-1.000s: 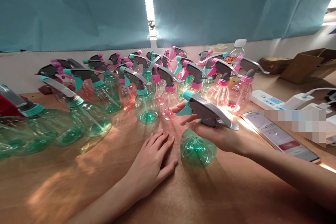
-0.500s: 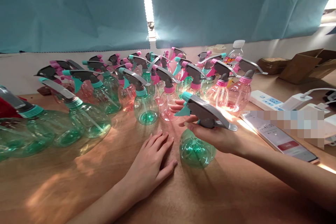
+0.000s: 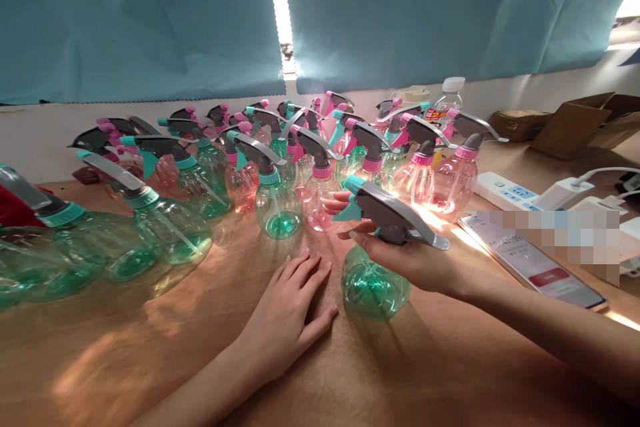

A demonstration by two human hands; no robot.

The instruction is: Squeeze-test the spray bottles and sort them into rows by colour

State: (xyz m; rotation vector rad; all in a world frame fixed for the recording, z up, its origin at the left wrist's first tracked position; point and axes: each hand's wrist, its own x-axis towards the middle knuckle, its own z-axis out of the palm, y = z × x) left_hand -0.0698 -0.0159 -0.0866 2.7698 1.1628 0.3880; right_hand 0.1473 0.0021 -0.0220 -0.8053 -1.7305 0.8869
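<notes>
A green spray bottle (image 3: 376,283) with a grey and turquoise trigger head stands upright on the wooden table in front of me. My right hand (image 3: 400,257) is wrapped round its neck, just under the head; part of the neck is hidden by the hand. Flat on the table to the left of that bottle lies my left hand (image 3: 287,310), fingers stretched out and nothing in them. Just beyond its fingertips are another green spray bottle (image 3: 278,210) and a pink spray bottle (image 3: 321,197).
Several more green and pink spray bottles crowd the back, and green ones (image 3: 170,227) stand at the left. On the right are a phone (image 3: 533,260), a white power strip (image 3: 507,192) with plugged-in chargers, and an open cardboard box (image 3: 575,127). A clear capped bottle (image 3: 451,97) stands behind.
</notes>
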